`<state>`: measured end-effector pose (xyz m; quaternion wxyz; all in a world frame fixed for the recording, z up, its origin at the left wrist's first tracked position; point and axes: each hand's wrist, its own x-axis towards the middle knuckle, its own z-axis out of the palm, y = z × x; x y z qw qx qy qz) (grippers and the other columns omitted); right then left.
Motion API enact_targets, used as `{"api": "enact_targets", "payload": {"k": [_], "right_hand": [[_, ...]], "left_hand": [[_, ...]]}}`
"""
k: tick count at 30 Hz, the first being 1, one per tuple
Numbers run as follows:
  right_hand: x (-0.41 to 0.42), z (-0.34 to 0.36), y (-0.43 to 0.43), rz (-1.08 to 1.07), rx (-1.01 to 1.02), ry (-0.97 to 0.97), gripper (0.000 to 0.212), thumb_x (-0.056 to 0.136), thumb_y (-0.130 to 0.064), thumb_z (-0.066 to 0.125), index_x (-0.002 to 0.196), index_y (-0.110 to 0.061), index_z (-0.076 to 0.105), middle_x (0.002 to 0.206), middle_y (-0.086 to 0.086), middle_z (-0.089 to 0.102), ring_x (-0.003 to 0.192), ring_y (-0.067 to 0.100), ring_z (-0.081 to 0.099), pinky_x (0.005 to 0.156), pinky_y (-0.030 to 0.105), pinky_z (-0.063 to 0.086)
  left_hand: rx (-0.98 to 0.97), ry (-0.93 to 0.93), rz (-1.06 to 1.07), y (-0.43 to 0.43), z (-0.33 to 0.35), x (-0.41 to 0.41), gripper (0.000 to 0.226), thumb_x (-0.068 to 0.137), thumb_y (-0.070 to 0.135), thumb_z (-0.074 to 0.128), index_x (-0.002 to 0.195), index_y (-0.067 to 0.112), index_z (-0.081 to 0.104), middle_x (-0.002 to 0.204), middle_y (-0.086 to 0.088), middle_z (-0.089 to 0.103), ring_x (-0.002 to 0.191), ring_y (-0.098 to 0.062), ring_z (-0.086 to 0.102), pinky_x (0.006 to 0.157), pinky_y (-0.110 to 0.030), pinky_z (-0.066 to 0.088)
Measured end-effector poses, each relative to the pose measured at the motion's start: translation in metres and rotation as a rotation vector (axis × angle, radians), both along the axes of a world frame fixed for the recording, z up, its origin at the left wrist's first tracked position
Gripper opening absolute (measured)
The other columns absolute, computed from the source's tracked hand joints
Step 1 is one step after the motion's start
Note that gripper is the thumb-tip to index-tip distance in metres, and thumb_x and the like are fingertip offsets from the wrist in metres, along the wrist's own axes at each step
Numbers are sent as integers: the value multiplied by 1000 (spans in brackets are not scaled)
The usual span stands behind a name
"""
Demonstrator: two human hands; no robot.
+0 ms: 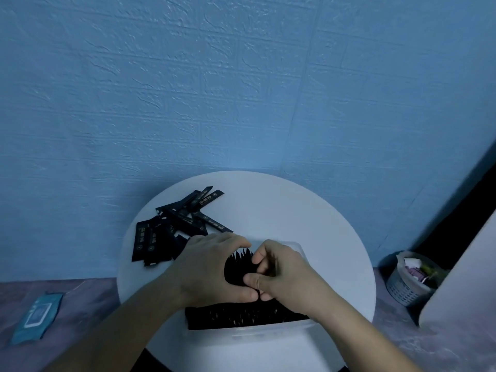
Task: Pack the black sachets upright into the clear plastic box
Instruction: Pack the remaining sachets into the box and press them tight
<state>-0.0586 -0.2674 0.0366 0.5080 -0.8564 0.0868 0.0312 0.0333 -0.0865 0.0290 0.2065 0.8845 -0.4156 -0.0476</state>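
A clear plastic box [249, 334] stands at the near side of a round white table [308, 218]. Several black sachets [241, 315] stand upright in a packed row inside it. Both hands are over the box. My left hand [212, 267] curves round the left side of a bundle of upright sachets [237, 269], thumb at the front. My right hand [281, 272] pinches the same bundle from the right, fingers curled. Their thumbs nearly touch. A loose pile of black sachets [171, 226] lies flat on the table to the left, beyond the box.
A blue textured wall rises behind the table. On the purple floor at the left lies a teal wipes pack [37, 318]. A small grey basket [413, 277] with rubbish stands at the right, next to a white panel [461, 277].
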Motion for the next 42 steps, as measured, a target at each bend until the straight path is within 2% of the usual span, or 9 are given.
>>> {"api": "enact_targets", "payload": {"k": [5,9,15,22,27,33,38,42], "right_hand": [[2,0,6,5,-39,-22,25,88,-23,81,99,-17,59,84,7,66,60,15,67,62,35,63],[1,0,1,5,-19,-14,20,91,-21,77,101,-15,62,87,9,68,61,14,68,64,35,64],[-4,0,-2,9,22,12,22,94,-19,74,111,-17,60,91,9,64,63,14,68,63,30,60],[-4,1,0,1,58,-1,14,95,-17,72,106,-14,63,97,16,65,65,16,70,64,29,60],[2,-4,3,18,9,-4,18,91,-12,76,103,-14,62,87,6,65,64,13,68,66,32,62],[3,-1,3,-4,-23,-17,19,91,-15,76,104,-13,62,88,5,64,62,10,66,62,29,61],[1,1,1,-20,14,-15,20,92,-20,76,105,-13,62,93,9,64,63,12,67,63,28,60],[1,2,0,-19,-32,-18,22,90,-22,77,104,-15,62,97,14,66,64,15,67,63,31,62]], "left_hand": [[-14,11,-9,6,-2,3,89,65,83,60,142,42,44,148,25,45,137,1,40,116,-32,22],[-73,38,5,8,-2,6,81,73,73,67,143,39,45,147,22,48,135,0,42,119,-35,27],[-86,44,-14,7,-7,8,76,74,77,55,139,39,48,144,23,50,133,1,45,116,-37,30],[-158,32,3,10,-9,8,66,76,75,50,130,36,57,138,22,54,129,1,48,113,-35,34],[-135,27,8,12,-11,12,63,74,75,55,127,42,58,132,24,53,127,0,48,111,-40,36],[-96,29,31,14,-16,14,68,74,80,50,134,48,55,146,23,48,137,-2,42,117,-47,31],[-162,56,40,18,-14,11,66,75,76,52,133,45,57,142,26,49,134,3,42,117,-45,32],[-209,76,37,22,-11,11,60,76,71,59,128,41,58,134,29,52,129,7,45,114,-41,36]]}}
